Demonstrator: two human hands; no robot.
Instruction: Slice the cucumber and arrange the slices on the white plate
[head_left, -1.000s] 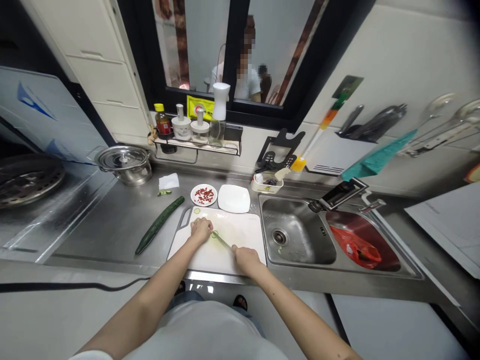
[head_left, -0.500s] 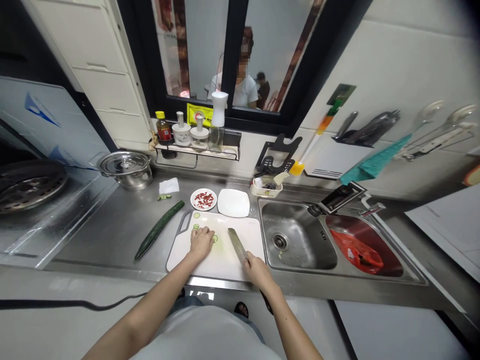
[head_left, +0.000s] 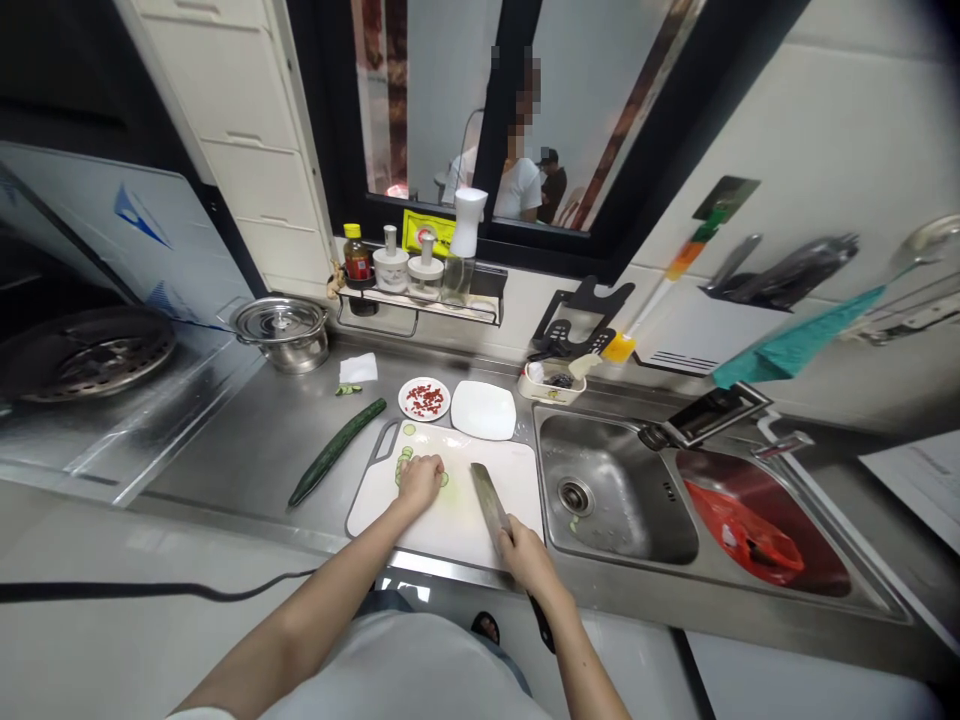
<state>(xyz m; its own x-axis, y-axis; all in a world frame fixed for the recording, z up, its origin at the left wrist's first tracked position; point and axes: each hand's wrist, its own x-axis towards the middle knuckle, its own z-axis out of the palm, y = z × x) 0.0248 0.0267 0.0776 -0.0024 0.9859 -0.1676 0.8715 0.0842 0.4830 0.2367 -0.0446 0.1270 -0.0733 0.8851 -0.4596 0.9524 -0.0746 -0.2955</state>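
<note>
On the white cutting board point(head_left: 457, 535) my left hand point(head_left: 421, 483) rests with curled fingers closed around cucumber slices. A slice point(head_left: 444, 480) shows at its fingertips, and several more slices point(head_left: 405, 460) lie along its left side. My palm hides what else is under it. My right hand point(head_left: 527, 553) grips a kitchen knife point(head_left: 489, 498) by its black handle. The blade lies low over the board's right half, tip pointing away from me. Left of the board is a whole cucumber point(head_left: 337, 452) on the steel counter.
Behind the board are a plate of chopped red pieces point(head_left: 424, 399) and a white plate point(head_left: 484, 410). A sink point(head_left: 622, 500) adjoins on the right, with a red bag point(head_left: 750, 540) in its second basin. A lidded pot point(head_left: 289, 335) stands back left, below a spice shelf point(head_left: 420, 303).
The camera view has shifted, so the whole scene sits further right. My left fingers have drawn together over the slices. The knife stays in my right hand.
</note>
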